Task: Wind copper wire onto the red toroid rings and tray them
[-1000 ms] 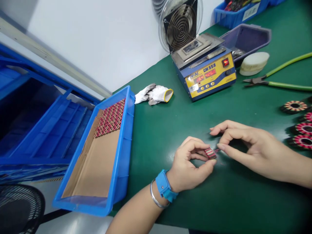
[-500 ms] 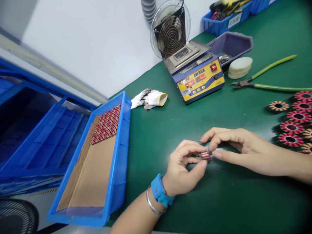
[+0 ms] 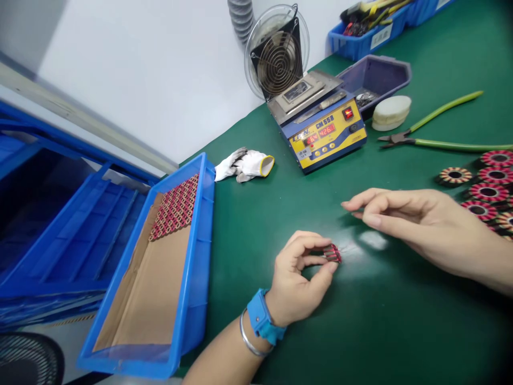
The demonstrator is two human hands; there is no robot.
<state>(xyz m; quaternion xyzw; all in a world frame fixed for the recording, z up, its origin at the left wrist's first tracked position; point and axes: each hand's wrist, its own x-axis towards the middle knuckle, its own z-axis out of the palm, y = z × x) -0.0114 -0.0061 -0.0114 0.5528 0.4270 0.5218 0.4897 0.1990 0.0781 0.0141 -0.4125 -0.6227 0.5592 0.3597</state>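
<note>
My left hand (image 3: 298,278), with a blue wrist strap and a metal bangle, pinches a small red wound coil (image 3: 332,252) between thumb and fingers just above the green mat (image 3: 360,331). My right hand (image 3: 417,222) hovers a short way to the upper right of the coil, clear of it. Its thumb and forefinger are pressed together in a pinch; what they hold, if anything, is too small to make out. Several finished red and tan ring coils (image 3: 487,184) lie at the right edge beyond the right hand.
A blue bin (image 3: 200,267) lined with cardboard holds rows of red coils at its far end, left of my left hand. Behind stand a blue-yellow solder pot (image 3: 324,128), a fan (image 3: 276,53), a white glove (image 3: 246,163), green-handled cutters (image 3: 436,140), a sponge (image 3: 390,112) and a purple tray (image 3: 377,75).
My right hand has let go of the coil and drawn back up and to the right. The left hand keeps the coil and has turned it slightly.
</note>
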